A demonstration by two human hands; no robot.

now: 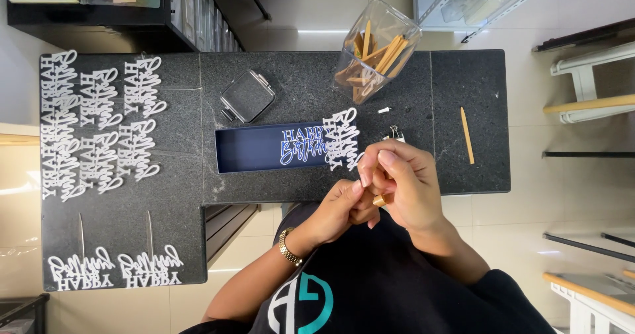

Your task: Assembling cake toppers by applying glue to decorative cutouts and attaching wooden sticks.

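Observation:
My left hand (334, 209), with a gold watch on its wrist, and my right hand (400, 182) meet close to my chest over the near edge of a dark stone table (297, 89). Between the fingers of both hands sits a thin wooden stick (380, 200); only its gold-brown end shows. Just beyond my hands lies a white cut-out script cake topper (342, 139), partly over the right end of a dark blue strip (254, 147) that also carries a blue-and-white lettering piece (303, 146).
A clear jar (375, 51) of wooden sticks leans at the back. A small square clear box (247, 96), a binder clip (395, 134) and a loose wooden stick (467, 135) lie nearby. Several white script toppers (99, 125) cover the left side; two with sticks (112, 271) lie near.

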